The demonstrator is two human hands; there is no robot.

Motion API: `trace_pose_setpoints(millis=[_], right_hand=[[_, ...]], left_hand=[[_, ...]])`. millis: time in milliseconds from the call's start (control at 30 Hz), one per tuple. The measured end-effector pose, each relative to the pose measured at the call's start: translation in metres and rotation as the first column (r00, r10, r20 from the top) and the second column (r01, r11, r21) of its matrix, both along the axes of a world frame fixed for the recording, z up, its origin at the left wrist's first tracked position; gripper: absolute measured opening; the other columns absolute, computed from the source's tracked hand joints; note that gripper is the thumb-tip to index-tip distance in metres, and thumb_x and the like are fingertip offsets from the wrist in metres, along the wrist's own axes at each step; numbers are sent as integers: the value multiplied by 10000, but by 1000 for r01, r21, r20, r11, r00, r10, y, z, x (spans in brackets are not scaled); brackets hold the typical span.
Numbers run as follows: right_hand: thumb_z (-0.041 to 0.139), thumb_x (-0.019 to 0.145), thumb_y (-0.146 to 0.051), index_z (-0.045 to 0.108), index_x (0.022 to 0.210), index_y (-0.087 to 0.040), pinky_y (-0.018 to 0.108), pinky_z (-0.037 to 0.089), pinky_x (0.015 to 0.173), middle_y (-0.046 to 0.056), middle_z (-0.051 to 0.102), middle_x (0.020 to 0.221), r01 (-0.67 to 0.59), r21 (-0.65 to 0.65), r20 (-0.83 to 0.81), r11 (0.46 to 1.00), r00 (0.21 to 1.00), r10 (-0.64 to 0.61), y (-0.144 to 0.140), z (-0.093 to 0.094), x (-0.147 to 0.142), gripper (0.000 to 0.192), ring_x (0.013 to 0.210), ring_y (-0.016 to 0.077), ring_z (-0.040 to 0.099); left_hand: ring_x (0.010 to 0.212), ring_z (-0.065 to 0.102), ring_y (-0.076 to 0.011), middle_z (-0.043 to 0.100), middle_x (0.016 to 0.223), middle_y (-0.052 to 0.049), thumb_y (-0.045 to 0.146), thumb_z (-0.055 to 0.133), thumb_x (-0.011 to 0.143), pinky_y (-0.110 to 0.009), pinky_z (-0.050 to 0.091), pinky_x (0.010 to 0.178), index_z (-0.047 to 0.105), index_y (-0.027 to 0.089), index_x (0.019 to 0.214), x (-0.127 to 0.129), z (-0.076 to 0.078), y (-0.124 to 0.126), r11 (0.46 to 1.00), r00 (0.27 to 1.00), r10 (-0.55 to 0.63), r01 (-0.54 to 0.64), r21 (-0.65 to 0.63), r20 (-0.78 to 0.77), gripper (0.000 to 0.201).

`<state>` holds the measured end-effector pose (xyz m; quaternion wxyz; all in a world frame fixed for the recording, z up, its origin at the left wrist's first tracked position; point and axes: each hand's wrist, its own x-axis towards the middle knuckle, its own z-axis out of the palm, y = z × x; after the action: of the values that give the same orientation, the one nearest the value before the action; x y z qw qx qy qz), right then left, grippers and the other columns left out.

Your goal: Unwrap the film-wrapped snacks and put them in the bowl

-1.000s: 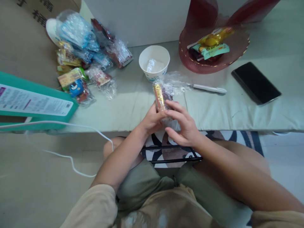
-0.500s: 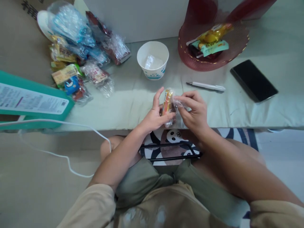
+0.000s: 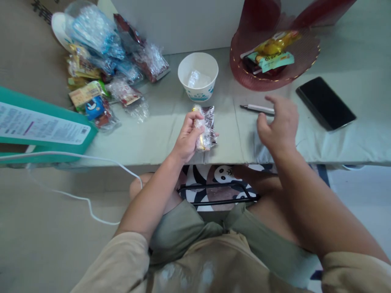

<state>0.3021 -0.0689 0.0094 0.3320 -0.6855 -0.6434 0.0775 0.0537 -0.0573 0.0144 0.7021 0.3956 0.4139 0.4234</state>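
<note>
At the left end of the table (image 3: 152,138) a teal box (image 3: 42,128) overhangs the near edge, with a white cable (image 3: 91,160) running past it. Behind it, toward the far left corner, lies a heap of snack packets (image 3: 100,65) in clear and coloured wrappers. Further along, near the far edge, stands a white paper cup (image 3: 198,76) with a scrap of clear plastic inside.

Just in front of the cup, close to the near edge, the left hand (image 3: 186,138) is closed around a small bagged snack (image 3: 206,127), fingers curled over its left side; the clear wrap is crumpled, and what sits inside looks dark with a bit of gold, though the blur makes that hard to confirm.

To the right, the right hand (image 3: 279,124) hovers over the table with fingers loosely spread and nothing in it, its fingertips just above a white pen (image 3: 256,108). Beyond the pen, at the far edge, a red dish (image 3: 275,81) holds several wrapped snacks. A black phone (image 3: 325,103) lies face up near the right end.
</note>
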Motion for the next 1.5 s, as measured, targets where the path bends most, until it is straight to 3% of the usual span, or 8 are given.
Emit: trace_pose_setpoints(millis=[133,233,367,467,867,1100,1267,1500], right_hand=[[603,834,-253,702,1111,-160,580,408,1070,204,700,1254,149,-154,180,977,976,-121,17,-18,29,308,1234,381,589],[568,917,-345,659,912,-209,465,484,897,136,715,941,151,-188,13,971,988,-151,11,-10,16,163,971,297,653],[471,991,-557,549,918,-249,288,407,537,1,640,723,-157,-304,-585,940,809,-54,-14,16,-37,326,515,128,503],[512,971,-573,550,913,-244,266,352,477,-31,619,686,-350,-312,-733,883,680,11,-30,26,-70,336,451,92,441],[517,953,-412,680,803,-209,301,362,624,-4,583,615,-304,-325,-508,896,855,106,-30,25,-69,301,586,143,513],[494,936,-377,764,949,-200,298,307,589,-2,555,582,-376,-422,-264,825,921,285,-38,31,-59,323,544,146,452],[544,926,-400,740,1032,-220,339,395,661,77,702,796,-43,-241,-18,969,999,40,-21,23,-23,287,694,222,587],[607,856,-280,710,1203,-170,594,413,960,212,711,1157,188,-187,286,964,949,-130,3,7,10,379,1145,419,608]], left_hand=[[916,722,-212,556,1119,-5,324,697,727,-266,571,582,466,299,1055,-2,0,6,998,998,63,-63,3,-19,402],[980,698,-231,550,1130,-14,319,667,677,-333,591,681,454,304,1057,-2,-2,7,995,995,94,-95,20,28,435],[1021,647,-245,528,1092,-25,291,697,632,-395,571,779,449,305,1050,-1,-7,5,996,995,70,-74,53,65,487],[918,603,-202,492,963,-13,253,751,693,-362,527,802,492,306,1059,-1,-14,3,987,995,76,-66,149,-64,452],[845,560,-180,508,904,-2,197,697,764,-361,500,892,522,285,970,0,-24,4,921,951,32,92,379,-308,284],[1058,694,-208,602,1165,21,276,754,742,-342,568,850,481,377,1084,-23,-18,27,924,962,268,-270,269,43,449],[1173,641,-204,581,1307,0,381,868,727,-352,548,981,420,458,1319,-29,-29,26,863,935,353,-314,395,-29,746],[1414,482,-339,484,1468,-111,482,932,648,-460,444,1137,451,329,1421,-23,-41,6,824,848,307,-9,567,-432,924]])
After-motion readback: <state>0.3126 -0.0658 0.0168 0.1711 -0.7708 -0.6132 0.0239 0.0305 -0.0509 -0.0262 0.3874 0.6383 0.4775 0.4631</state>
